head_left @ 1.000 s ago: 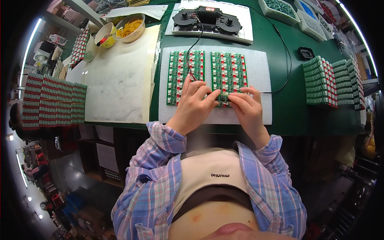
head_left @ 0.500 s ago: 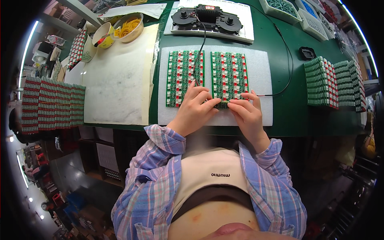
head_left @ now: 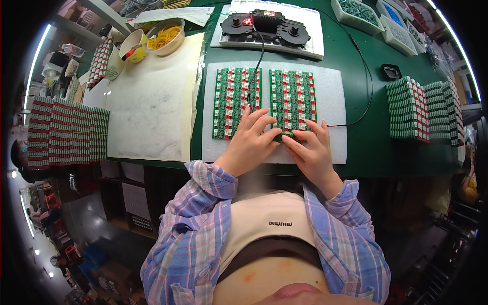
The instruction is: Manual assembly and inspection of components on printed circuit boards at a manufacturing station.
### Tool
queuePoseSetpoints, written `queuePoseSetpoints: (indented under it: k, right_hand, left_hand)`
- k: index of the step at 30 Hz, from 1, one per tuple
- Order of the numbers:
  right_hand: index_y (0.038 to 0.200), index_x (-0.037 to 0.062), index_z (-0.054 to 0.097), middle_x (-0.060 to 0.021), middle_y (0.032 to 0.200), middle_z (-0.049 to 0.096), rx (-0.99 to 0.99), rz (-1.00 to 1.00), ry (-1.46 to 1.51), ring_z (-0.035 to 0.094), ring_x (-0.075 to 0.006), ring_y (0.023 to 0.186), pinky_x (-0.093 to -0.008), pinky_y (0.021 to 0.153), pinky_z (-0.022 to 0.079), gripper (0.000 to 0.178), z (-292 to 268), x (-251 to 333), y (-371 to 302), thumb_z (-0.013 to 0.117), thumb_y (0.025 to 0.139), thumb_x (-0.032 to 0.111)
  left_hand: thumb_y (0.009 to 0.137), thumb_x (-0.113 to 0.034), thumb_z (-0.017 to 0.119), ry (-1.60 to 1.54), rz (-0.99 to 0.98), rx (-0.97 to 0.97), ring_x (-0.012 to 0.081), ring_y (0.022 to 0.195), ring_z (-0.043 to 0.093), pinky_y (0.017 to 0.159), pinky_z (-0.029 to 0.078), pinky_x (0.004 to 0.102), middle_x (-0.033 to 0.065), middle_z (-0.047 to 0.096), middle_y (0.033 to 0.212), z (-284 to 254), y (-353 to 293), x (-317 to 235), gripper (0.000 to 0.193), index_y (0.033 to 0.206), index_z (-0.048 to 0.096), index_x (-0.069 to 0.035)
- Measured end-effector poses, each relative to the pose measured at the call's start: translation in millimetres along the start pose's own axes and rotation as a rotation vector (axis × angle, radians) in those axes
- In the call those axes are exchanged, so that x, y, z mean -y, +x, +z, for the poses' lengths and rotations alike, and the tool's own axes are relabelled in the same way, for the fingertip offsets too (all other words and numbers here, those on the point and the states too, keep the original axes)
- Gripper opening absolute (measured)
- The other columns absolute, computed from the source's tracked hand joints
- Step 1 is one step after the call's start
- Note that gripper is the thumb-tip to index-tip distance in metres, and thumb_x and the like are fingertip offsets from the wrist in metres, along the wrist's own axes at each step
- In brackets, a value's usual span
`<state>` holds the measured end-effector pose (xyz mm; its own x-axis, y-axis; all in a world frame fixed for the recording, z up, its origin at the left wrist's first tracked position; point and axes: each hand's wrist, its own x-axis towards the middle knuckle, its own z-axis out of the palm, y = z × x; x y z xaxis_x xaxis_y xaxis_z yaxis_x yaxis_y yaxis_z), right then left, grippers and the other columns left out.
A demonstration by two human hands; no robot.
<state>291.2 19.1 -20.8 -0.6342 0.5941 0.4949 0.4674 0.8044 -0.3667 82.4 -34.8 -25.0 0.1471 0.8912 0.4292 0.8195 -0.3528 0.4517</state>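
Note:
Two green circuit board panels lie side by side on a white foam sheet point(head_left: 330, 101), a left panel point(head_left: 229, 96) and a right panel point(head_left: 292, 91), both with rows of white and red connectors. At the right panel's near edge, my left hand point(head_left: 250, 138) and my right hand point(head_left: 314, 151) pinch a small dark-green circuit board point(head_left: 287, 133) between their fingertips. A black wire point(head_left: 260, 63) runs down to my left fingers. Another thin cable point(head_left: 370, 96) ends in red at my right fingers. Fingers partly hide the wire ends.
Behind the panels, a black twin-dial device point(head_left: 267, 25) with a red light rests on a white base. Board stacks stand at the left point(head_left: 68, 133) and right point(head_left: 409, 109). Beyond are a bowl of yellow rubber bands point(head_left: 168, 38) and parts trays point(head_left: 358, 15). A small black frame point(head_left: 390, 69) lies to the right.
A red light now shows on the black device. My right fingertips have shifted slightly left and down at the small board; the left hand has barely moved. The whole view has shifted slightly.

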Motion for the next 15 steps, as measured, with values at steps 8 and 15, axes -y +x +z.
queuePoseSetpoints:
  k: [8,15]
  right_hand:
    - [0.116,0.0156,0.074,0.0008,0.118,0.066,0.012,0.042,0.021,0.049,-0.0296,0.128,-0.0634,0.120,0.026,0.033,0.5,-0.1,1.1,0.076,0.083,0.012]
    - [0.117,0.0138,0.073,0.0008,0.117,0.068,0.004,0.060,0.047,0.050,-0.0293,0.127,-0.0631,0.120,0.026,0.036,0.8,-1.6,1.7,0.076,0.082,0.010]
  left_hand:
    - [0.080,-0.012,0.077,0.032,0.032,0.031,0.0314,0.140,0.046,0.124,0.026,0.0574,0.0044,0.062,0.130,0.1,-1.1,-1.9,0.039,0.118,0.068,-0.011]
    - [0.080,-0.009,0.076,0.018,0.058,0.052,0.0286,0.139,0.050,0.123,0.030,0.0529,0.0050,0.063,0.131,-1.2,-0.5,-2.0,0.042,0.121,0.067,-0.009]
